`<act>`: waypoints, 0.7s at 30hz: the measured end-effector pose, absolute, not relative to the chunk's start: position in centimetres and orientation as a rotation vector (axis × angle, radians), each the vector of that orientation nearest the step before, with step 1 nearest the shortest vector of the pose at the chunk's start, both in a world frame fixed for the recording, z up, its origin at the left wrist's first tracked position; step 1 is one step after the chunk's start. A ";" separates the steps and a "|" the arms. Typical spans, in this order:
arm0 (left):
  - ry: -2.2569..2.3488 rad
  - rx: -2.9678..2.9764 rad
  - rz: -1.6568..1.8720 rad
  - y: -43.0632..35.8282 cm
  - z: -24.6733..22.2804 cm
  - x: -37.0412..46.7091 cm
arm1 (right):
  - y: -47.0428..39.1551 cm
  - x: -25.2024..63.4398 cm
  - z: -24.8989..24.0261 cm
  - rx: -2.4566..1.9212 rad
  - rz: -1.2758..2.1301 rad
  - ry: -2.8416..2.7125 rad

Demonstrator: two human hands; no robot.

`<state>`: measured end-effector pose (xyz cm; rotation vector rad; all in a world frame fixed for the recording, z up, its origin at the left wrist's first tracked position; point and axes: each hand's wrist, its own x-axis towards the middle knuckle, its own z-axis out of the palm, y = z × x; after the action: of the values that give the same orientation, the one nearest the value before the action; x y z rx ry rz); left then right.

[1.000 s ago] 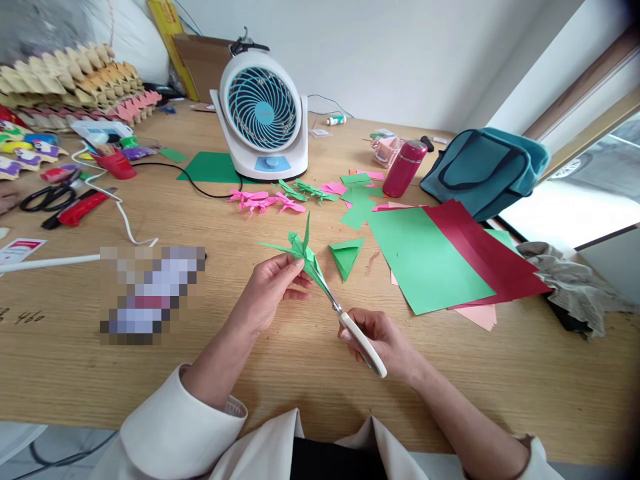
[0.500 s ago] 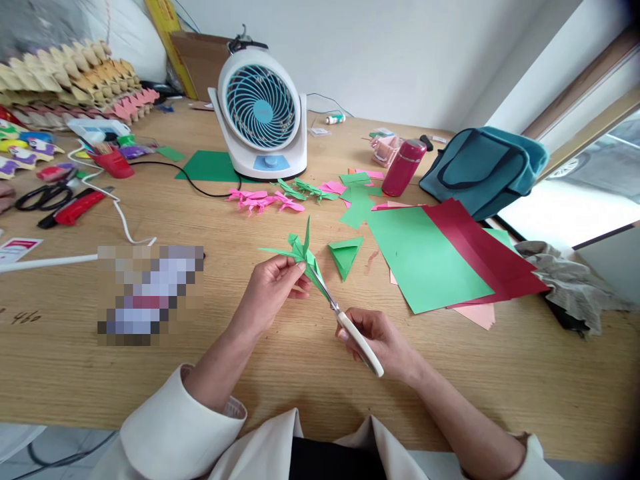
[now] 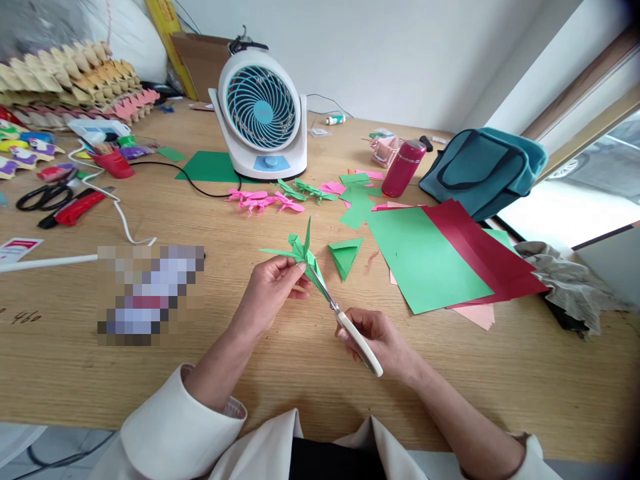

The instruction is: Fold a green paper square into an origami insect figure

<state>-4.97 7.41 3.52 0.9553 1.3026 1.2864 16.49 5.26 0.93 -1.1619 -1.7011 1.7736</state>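
Between the thumb and fingers of my left hand is a green folded paper figure with thin points spreading left and upward. My right hand grips white-handled scissors. Their blades reach up and left onto the lower part of the figure; whether the paper lies between them I cannot make out fully. A green folded paper triangle lies on the table just right of the figure. Behind it are pink folded paper figures and green folded paper figures.
A white fan stands at the back. Green sheets and red sheets lie at right, near a red flask and a teal bag. Black-handled scissors, a white cable and a blurred-out object are at left.
My hands, the figure and the scissors have barely moved. At the far left edge, a part of another person's hand has gone out of view.
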 end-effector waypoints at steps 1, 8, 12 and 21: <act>1.303 0.956 1.286 7.4 3.5 -5.0 | 5.3 16.5 1.0 -1.162 1.774 -1.697; 1.257 0.930 1.256 7.4 3.2 -5.1 | 5.2 16.5 1.3 -1.157 1.760 -1.707; 1.223 0.895 1.243 7.4 3.0 -5.3 | 5.1 16.4 1.6 -1.178 1.765 -1.702; 1.248 0.912 1.271 7.4 3.2 -5.1 | 5.3 16.4 1.5 -1.178 1.737 -1.720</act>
<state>-5.10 7.43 3.18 0.9123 1.2478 1.2715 16.39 5.25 1.47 -1.1779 -1.7196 1.7374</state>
